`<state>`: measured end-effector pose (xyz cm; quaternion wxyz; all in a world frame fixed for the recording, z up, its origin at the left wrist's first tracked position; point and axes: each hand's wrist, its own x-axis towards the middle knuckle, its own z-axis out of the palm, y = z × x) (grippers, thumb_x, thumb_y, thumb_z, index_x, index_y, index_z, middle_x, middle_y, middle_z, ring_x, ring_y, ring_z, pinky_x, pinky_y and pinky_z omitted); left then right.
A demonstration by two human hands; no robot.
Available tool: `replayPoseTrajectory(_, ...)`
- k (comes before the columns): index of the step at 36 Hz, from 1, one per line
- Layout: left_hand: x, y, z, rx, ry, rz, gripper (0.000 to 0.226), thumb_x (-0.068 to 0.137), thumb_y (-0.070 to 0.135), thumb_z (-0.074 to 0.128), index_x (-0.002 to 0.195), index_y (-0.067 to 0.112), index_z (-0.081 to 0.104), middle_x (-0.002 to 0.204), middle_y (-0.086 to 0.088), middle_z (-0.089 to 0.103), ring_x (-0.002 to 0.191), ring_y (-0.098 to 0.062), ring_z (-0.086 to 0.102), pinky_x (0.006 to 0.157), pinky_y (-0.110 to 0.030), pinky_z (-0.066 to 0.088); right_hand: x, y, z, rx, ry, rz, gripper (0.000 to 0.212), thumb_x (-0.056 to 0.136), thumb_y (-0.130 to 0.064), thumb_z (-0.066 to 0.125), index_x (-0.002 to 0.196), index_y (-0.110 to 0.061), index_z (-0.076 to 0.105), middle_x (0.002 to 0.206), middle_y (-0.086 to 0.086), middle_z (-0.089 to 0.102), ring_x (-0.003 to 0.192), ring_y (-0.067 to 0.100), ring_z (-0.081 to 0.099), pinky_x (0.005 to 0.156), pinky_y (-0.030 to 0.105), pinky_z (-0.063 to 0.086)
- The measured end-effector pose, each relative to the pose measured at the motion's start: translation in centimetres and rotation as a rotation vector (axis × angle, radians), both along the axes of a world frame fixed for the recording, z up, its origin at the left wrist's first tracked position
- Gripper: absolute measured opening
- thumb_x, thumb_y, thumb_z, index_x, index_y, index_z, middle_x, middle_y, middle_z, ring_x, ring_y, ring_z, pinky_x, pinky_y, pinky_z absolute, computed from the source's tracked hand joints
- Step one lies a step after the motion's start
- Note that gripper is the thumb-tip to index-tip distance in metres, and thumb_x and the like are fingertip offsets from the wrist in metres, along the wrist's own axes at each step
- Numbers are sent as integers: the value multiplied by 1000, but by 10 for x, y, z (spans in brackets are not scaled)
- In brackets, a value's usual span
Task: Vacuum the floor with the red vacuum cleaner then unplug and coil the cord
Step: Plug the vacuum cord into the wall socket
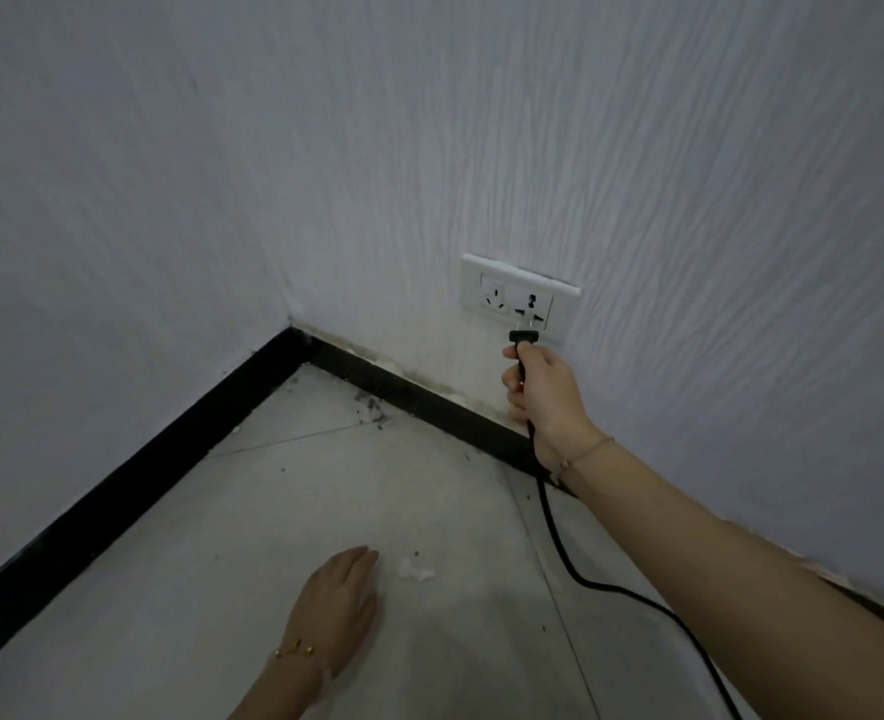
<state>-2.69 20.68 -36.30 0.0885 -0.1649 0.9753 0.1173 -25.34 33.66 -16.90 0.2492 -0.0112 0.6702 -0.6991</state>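
Observation:
My right hand (541,392) grips the black plug (523,336) just below its head. The plug's two metal prongs point up at the right half of the white wall socket (492,283), bare and close to its slots. The black cord (575,576) runs from my fist down over the tiled floor and off the bottom right. My left hand (338,605) lies flat with straight fingers on the floor near the bottom centre. The red vacuum cleaner is out of view.
Two white textured walls meet in a corner with a black baseboard (133,475). Dust and dark debris (370,410) lie in the corner. A small white scrap (415,571) sits on the tiles beside my left hand.

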Motion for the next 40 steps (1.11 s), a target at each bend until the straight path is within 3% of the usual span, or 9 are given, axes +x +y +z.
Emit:
replayPoseTrajectory(10, -1, -5, -3, 16, 37, -47, 48, 67, 35, 39, 93, 15, 75, 93, -2, 75, 79, -16, 73, 63, -21, 57, 4, -14, -9, -10, 57, -143, 25, 101, -24, 36, 83, -20, 53, 60, 0, 44, 47, 7, 33, 36, 15, 27)
replayPoseTrajectory(14, 3, -5, -14, 24, 102, -66, 42, 78, 32, 36, 106, 17, 63, 99, -3, 74, 85, -17, 73, 76, -22, 52, 1, -18, -6, -32, 43, -174, 24, 101, -23, 36, 84, -18, 53, 60, 1, 44, 43, 6, 32, 35, 15, 26)
replayPoseTrajectory(17, 4, -3, -20, 35, 122, -88, 44, 74, 34, 36, 114, 20, 48, 101, -1, 74, 87, -16, 73, 67, -22, 57, 2, -23, -6, -60, 18, -198, 23, 101, -23, 37, 85, -17, 52, 59, 1, 45, 43, 6, 33, 35, 15, 27)
replayPoseTrajectory(20, 3, -2, -23, 21, 134, -101, 40, 79, 35, 34, 115, 21, 46, 102, 0, 74, 87, -15, 73, 65, -22, 57, 3, -30, -3, -123, -19, -247, 23, 101, -24, 38, 86, -14, 52, 58, 1, 46, 43, 6, 36, 35, 15, 28)
replayPoseTrajectory(25, 3, -2, -31, 34, 90, -114, 55, 63, 40, 36, 115, 23, 44, 101, 3, 75, 86, -12, 73, 62, -22, 57, 1, -40, 2, -187, -64, -343, 20, 99, -19, 41, 86, -10, 53, 56, 2, 49, 35, 2, 41, 34, 14, 32)
replayPoseTrajectory(30, 7, -4, -48, -18, 41, -124, 58, 62, 42, 37, 116, 23, 46, 107, 2, 73, 107, -15, 53, 86, -28, 41, 1, -48, -1, -149, -29, -444, 25, 97, -20, 43, 77, -13, 54, 53, 1, 50, 43, 7, 41, 37, 16, 31)
replayPoseTrajectory(33, 8, -6, -53, -1, -4, -98, 58, 63, 44, 36, 116, 25, 45, 110, 4, 72, 109, -12, 50, 71, -24, 56, 3, -51, -5, -142, 3, -473, 26, 97, -20, 43, 76, -14, 55, 53, 1, 50, 44, 8, 42, 39, 18, 32)
replayPoseTrajectory(35, 7, -6, -52, 20, -13, -99, 57, 62, 44, 36, 115, 24, 46, 109, 6, 72, 108, -11, 46, 71, -21, 55, 2, -52, -4, -160, -12, -490, 26, 97, -19, 44, 74, -13, 56, 52, 0, 50, 40, 6, 42, 38, 17, 31)
replayPoseTrajectory(40, 5, -8, -48, 60, -75, -87, 56, 62, 44, 36, 115, 26, 45, 107, 6, 73, 90, -10, 72, 60, -23, 57, -2, -53, 4, -203, -54, -530, 30, 95, -14, 46, 66, -14, 53, 52, -3, 50, 42, 5, 42, 35, 17, 29)
